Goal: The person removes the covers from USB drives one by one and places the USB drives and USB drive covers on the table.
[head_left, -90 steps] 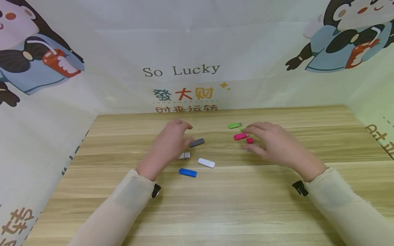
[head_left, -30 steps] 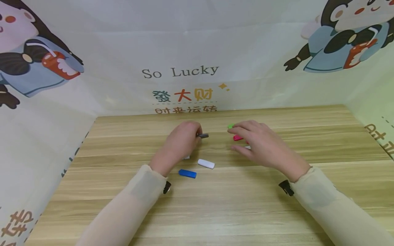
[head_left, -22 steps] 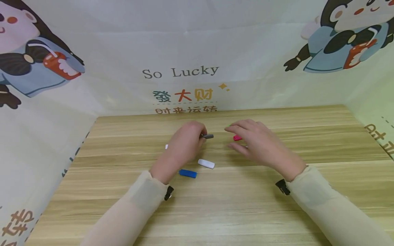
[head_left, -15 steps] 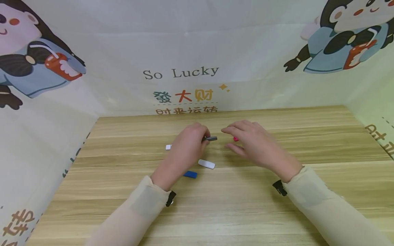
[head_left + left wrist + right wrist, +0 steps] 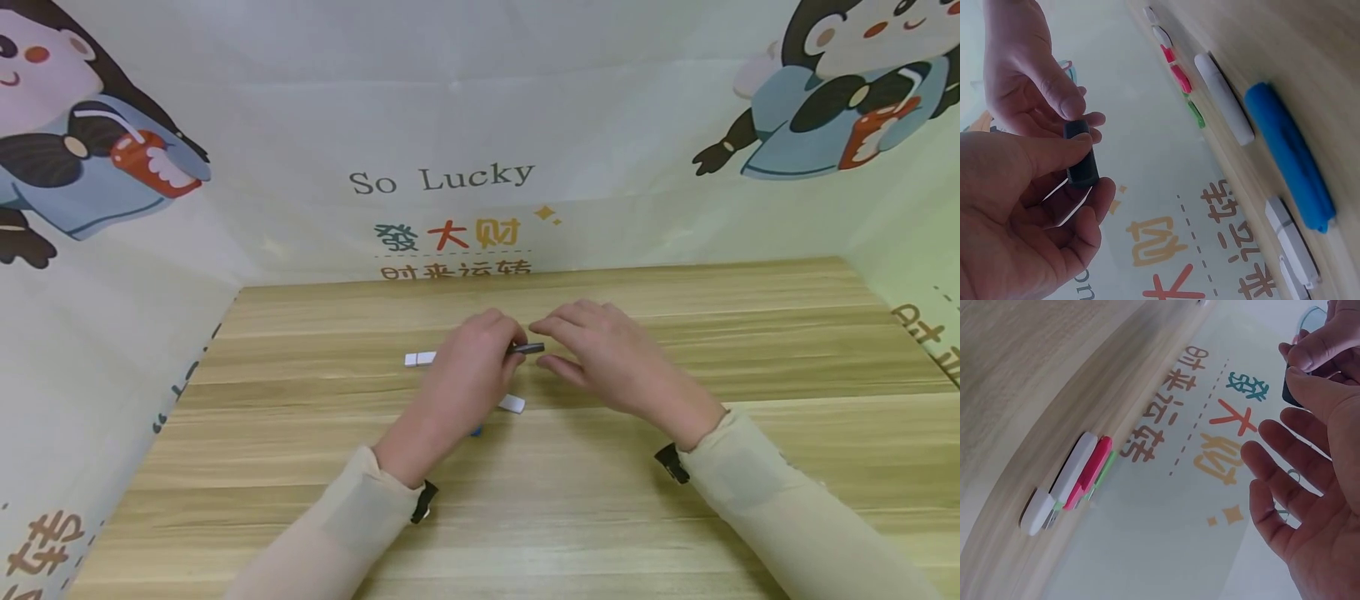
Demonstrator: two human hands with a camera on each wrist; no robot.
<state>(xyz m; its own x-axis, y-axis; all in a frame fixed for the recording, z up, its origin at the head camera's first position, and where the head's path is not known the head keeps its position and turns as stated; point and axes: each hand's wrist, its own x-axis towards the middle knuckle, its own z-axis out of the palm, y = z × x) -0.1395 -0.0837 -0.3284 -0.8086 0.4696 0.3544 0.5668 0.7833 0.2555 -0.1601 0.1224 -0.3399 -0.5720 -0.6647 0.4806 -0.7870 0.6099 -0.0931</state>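
Note:
My left hand [image 5: 472, 362] pinches a dark grey USB flash drive [image 5: 531, 348] between thumb and fingers, above the table. The drive's free end points right, into the gap between the right hand's thumb and fingers. That right hand [image 5: 603, 354] has loosely bent fingers; whether it touches the drive I cannot tell. In the left wrist view, the right thumb lies close to the top end of the drive [image 5: 1087, 167]. Under the left hand and wrist lie a white flash drive [image 5: 512, 404] and a blue one [image 5: 476, 432], both partly covered in the head view.
On the wooden table [image 5: 570, 517], a white flash drive with a seam [image 5: 420, 359] lies left of the hands. The right wrist view shows a white drive [image 5: 1074, 465] with its cap off [image 5: 1036, 511], beside pink [image 5: 1094, 465] and green [image 5: 1107, 467] ones. A printed cloth stands behind.
The left hand has picked up the dark grey flash drive and carried it right. My right hand has moved left towards it, away from the pink and green drives and over them in the head view.

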